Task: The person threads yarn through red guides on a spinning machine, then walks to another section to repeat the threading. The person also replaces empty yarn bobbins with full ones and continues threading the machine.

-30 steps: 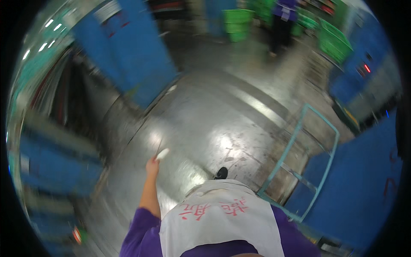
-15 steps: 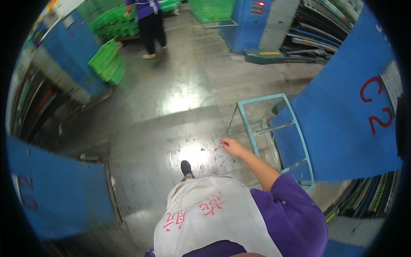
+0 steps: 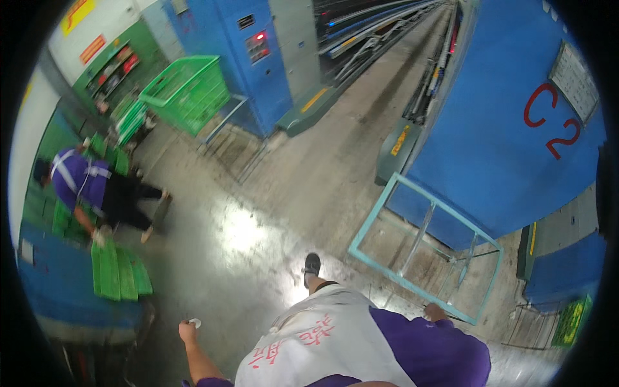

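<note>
Our right hand has dropped back toward our side since half a second ago, and our left hand has come into view — its fingers pinched on a small, white, rounded object. We see that object jutting from the right of those fingertips, above the shiny grey floor. Our right hand is just beside the lower bar of a light-teal, rectangular metal frame — whether they touch, or its fingers are apart or together, we cannot tell.

The left fingers and white object have re-entered view.
</note>
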`<state>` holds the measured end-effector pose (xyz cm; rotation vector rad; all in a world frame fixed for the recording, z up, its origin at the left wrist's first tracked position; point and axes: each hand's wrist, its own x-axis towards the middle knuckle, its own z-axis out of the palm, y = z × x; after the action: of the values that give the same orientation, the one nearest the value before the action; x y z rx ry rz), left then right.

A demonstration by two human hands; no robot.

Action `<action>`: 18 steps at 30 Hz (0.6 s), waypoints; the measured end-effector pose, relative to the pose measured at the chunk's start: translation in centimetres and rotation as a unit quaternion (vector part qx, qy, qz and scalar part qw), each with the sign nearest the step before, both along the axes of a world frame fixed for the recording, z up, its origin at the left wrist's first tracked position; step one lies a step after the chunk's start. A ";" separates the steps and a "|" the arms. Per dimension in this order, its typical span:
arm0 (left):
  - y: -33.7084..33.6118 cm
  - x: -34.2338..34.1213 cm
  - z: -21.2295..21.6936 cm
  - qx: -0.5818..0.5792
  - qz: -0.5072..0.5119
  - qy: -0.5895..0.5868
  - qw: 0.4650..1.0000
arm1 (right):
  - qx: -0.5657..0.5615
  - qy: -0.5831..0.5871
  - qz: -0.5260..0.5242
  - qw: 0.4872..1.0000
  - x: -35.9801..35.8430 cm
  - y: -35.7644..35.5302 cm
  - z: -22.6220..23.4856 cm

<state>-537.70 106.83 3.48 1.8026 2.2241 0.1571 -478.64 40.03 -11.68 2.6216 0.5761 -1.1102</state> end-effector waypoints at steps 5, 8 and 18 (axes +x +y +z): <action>9.6 17.8 -3.5 -0.012 -0.102 -0.083 0.991 | 0.059 0.191 0.059 0.978 4.6 23.4 1.6; 12.5 26.6 -6.8 -0.228 -0.225 -0.104 0.942 | 0.331 0.113 0.024 0.937 14.1 42.4 7.1; 39.4 57.0 -14.9 -0.361 -0.354 -0.012 0.863 | 0.575 -0.155 -0.167 0.786 40.0 65.2 8.9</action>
<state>-480.68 146.18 -11.43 1.9463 1.1816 -0.6953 -438.64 105.18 -2.81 3.9652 0.9436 -0.3029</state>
